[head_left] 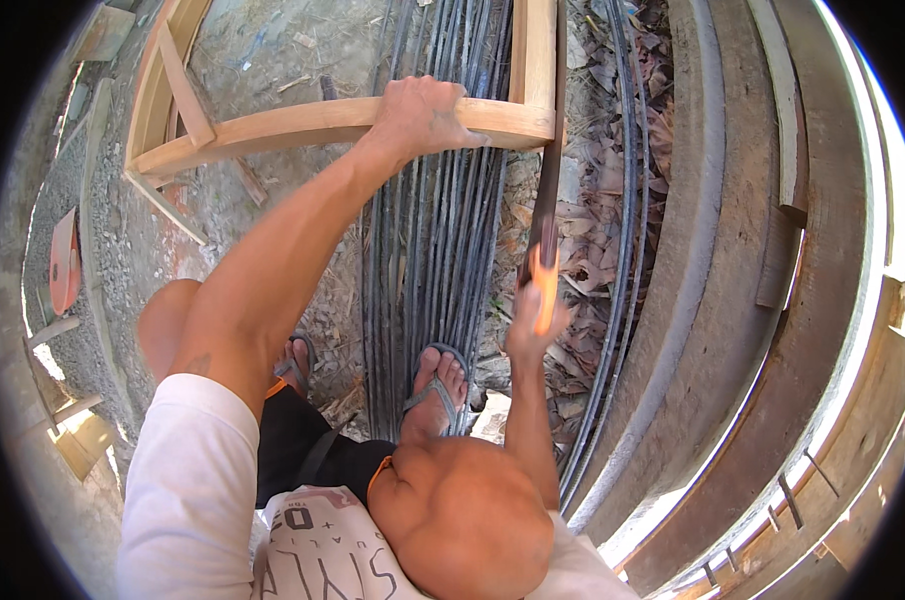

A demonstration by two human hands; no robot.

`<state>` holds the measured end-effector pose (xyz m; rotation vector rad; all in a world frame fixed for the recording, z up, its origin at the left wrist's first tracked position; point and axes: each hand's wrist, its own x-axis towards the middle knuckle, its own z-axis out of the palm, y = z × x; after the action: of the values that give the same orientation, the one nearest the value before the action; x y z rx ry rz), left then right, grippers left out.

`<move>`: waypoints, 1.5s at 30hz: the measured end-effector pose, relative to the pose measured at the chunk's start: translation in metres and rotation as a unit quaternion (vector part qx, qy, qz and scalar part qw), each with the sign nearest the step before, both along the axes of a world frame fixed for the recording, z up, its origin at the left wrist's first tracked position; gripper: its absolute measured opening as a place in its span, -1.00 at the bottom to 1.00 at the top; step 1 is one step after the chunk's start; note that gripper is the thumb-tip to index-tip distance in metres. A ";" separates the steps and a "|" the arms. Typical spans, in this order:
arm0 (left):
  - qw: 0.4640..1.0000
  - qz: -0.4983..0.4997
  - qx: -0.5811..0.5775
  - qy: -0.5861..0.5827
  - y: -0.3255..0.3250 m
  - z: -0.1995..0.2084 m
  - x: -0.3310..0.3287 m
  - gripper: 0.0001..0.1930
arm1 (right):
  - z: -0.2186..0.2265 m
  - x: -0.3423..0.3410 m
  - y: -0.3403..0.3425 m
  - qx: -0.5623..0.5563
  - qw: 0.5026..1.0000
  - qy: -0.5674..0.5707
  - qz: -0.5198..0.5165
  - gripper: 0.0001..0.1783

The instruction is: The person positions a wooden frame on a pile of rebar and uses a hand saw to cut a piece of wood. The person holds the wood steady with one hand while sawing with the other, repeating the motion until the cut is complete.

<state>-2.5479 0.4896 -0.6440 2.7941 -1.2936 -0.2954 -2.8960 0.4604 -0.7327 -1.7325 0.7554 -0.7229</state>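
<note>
A light wooden frame [293,125] spans the upper part of the view, made of planks joined at the corners. My left hand [425,115] is wrapped over its near plank, fingers on the far side and thumb toward the near edge. My right hand [539,318], somewhat blurred, is closed round the orange handle of a handsaw [545,210]. The dark, narrow-looking saw blade points away from me and runs up along the right end of the near plank, at the frame's right corner. Whether its teeth sit in the wood I cannot tell.
Long dark steel bars [438,250] lie bundled under the frame and my sandalled foot [439,385]. Thinner bars [623,300] and dry leaves [595,255] lie right of the saw. Weathered boards [743,250] line the right side, some with nails. An orange-red float-like tool [65,262] is at left.
</note>
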 end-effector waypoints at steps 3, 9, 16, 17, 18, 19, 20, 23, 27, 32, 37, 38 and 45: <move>1.000 -0.006 -0.008 -0.018 0.001 -0.005 0.003 -0.21 | 0.036 0.060 -0.024 0.078 0.996 -0.019 -0.024 -0.64; 1.000 0.012 0.008 0.006 0.003 0.003 -0.001 -0.19 | 0.047 -0.108 0.064 -0.009 0.995 0.095 0.019 -0.38; 1.000 -0.010 0.002 -0.015 -0.002 -0.001 0.000 -0.17 | -0.017 0.017 -0.009 -0.030 0.999 0.014 0.004 -0.49; 1.000 -0.013 0.005 -0.013 -0.004 -0.002 -0.004 -0.17 | 0.002 0.048 -0.022 -0.009 1.000 -0.019 -0.022 -0.44; 1.000 -0.015 0.010 -0.016 -0.003 -0.001 -0.001 -0.17 | 0.011 0.047 -0.019 0.018 1.000 -0.014 -0.021 -0.44; 1.000 -0.011 0.018 -0.018 0.000 -0.001 0.000 -0.17 | 0.021 0.036 -0.014 0.048 0.999 -0.008 -0.013 -0.44; 1.000 -0.001 0.024 -0.014 0.006 -0.001 0.000 -0.18 | 0.027 0.021 -0.007 0.078 0.997 -0.002 -0.006 -0.44; 1.000 0.005 0.019 -0.001 0.008 -0.002 0.006 -0.18 | 0.035 -0.075 0.047 -0.006 0.995 0.095 0.036 -0.52; 1.000 -0.001 0.011 -0.002 0.005 -0.002 0.001 -0.19 | 0.033 -0.101 0.069 -0.043 0.997 0.062 -0.003 -0.48; 1.000 -0.017 -0.013 -0.013 0.000 -0.002 -0.001 -0.20 | -0.015 0.042 -0.023 -0.025 0.999 -0.037 -0.012 -0.57; 1.000 -0.004 -0.006 -0.008 0.004 -0.001 0.003 -0.21 | 0.008 0.062 -0.032 0.029 0.998 -0.057 -0.014 -0.60; 1.000 -0.007 -0.007 -0.008 0.002 -0.001 0.003 -0.22 | 0.010 0.061 -0.034 0.015 0.998 -0.053 -0.010 -0.62; 1.000 -0.001 0.003 -0.015 0.012 -0.003 0.006 -0.21 | 0.056 -0.038 0.031 0.067 0.997 0.041 -0.010 -0.46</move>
<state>-2.5422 0.5015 -0.6471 2.8125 -1.3052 -0.2580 -2.9343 0.4913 -0.6769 -1.6438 0.8587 -0.6036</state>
